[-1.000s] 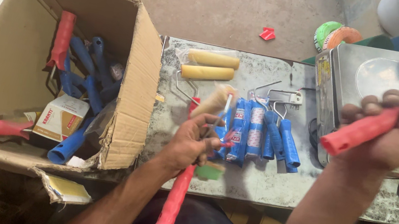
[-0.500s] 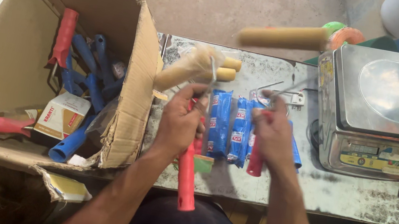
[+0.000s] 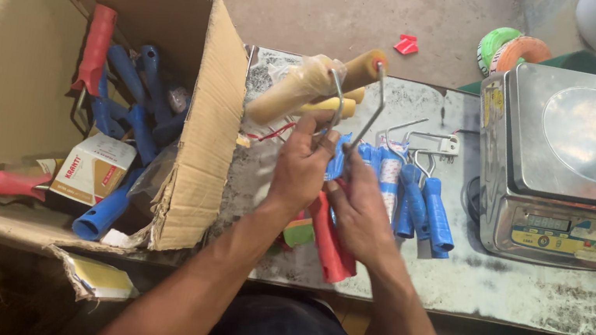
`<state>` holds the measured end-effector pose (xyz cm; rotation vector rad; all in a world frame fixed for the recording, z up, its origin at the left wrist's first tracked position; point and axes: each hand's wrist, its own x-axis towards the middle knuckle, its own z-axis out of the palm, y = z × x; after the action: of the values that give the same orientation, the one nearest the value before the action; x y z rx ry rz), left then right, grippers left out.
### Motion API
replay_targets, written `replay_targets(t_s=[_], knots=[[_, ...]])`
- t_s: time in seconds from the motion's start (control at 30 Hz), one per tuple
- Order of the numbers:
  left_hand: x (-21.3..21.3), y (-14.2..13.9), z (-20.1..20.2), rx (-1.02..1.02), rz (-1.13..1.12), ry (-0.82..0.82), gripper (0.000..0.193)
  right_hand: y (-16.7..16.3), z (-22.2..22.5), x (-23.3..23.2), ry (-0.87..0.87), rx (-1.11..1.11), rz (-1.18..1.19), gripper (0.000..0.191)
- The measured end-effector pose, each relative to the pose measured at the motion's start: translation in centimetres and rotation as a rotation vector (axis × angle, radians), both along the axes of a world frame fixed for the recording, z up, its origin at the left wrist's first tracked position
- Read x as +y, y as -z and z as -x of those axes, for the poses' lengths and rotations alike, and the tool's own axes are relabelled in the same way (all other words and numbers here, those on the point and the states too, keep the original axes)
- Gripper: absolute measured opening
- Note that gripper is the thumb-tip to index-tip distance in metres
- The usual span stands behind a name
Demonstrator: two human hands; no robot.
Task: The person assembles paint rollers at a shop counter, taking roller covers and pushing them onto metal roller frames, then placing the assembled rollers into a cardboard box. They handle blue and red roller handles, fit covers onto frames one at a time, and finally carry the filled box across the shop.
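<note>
Cardboard box (image 3: 208,138) holds blue-handled rollers (image 3: 129,87), a red-handled roller (image 3: 94,46), a small carton (image 3: 91,168)

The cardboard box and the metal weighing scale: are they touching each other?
Apart. The head view shows the cardboard box left of the hands and the metal scale far right, with blue-handled rollers and bare tabletop between them.

Left: cardboard box (image 3: 200,137) wall standing just beside left hand (image 3: 301,172), blocking sideways travel.
Right: blue handles (image 3: 418,205) lying beside right hand (image 3: 362,212); scale (image 3: 573,169) farther out.
Ahead: yellow rollers (image 3: 323,104) on table (image 3: 531,293), bare strip beyond.
Near edge: bare tabletop below scale, open for passage.
</note>
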<state>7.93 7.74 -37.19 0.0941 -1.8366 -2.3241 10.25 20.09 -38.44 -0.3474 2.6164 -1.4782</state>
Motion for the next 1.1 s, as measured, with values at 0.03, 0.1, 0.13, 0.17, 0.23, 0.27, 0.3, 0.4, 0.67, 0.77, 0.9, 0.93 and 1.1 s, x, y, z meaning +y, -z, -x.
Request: replay_targets(t_s=[0.03, 0.1, 0.13, 0.17, 0.23, 0.27, 0.3, 0.4, 0.67, 0.77, 0.9, 0.93, 1.1], knots=[[0.1, -0.2, 0.3, 0.031, -0.019, 0.019, 0.024, 0.0, 0.0, -0.5, -0.011, -0.135, 0.178, 0.060], [0.4, -0.4, 0.8, 0.096, -0.055, 0.059, 0.024, 0.0, 0.2, -1.0, -0.044, -0.336, 0.512, 0.063], [0.7, -0.5, 0.9, 0.079, -0.087, 0.085, 0.022, -0.1, 0.3, -1.1, -0.065, -0.403, 0.668, 0.065], [0.9, -0.5, 1.0, 0.055, -0.119, 0.109, 0.020, 0.0, 0.2, -1.3, -0.086, -0.477, 0.823, 0.067], [1.2, -0.4, 1.0, 0.030, -0.151, 0.145, 0.017, -0.1, 0.1, -1.6, -0.115, -0.448, 0.909, 0.069], [1.2, -0.3, 0.9, 0.031, -0.151, 0.159, 0.016, -0.1, 0.1, -1.7, -0.129, -0.431, 0.951, 0.070], [1.4, -0.3, 0.9, 0.032, -0.154, 0.174, 0.015, 0.0, 0.0, -1.7, -0.109, -0.425, 0.925, 0.071], [1.2, -0.2, 1.0, 0.077, -0.138, 0.228, 0.015, 0.2, -0.2, -1.5, -0.083, -0.442, 0.896, 0.076], [0.9, -0.6, 1.7, 0.181, -0.337, 0.368, 0.025, 2.2, -2.5, 1.2, -0.245, -0.814, 1.497, 0.080], [1.3, -0.3, 1.8, 0.207, -0.362, 0.431, 0.026, 3.7, -4.1, 1.9, -0.422, -0.939, 1.577, 0.062], [1.1, 0.6, 1.5, 0.182, -0.415, 0.450, 0.027, 5.1, -4.8, 2.2, -0.130, -0.839, 1.396, 0.053], [0.8, 0.9, 1.3, 0.181, -0.300, 0.411, 0.026, 5.2, -4.4, 2.3, -0.065, -0.752, 1.273, 0.052], [-2.3, 2.8, -2.0, 0.028, 0.846, 0.028, 0.032, 4.3, -1.3, 3.5, 0.102, -0.431, 0.929, 0.052]])
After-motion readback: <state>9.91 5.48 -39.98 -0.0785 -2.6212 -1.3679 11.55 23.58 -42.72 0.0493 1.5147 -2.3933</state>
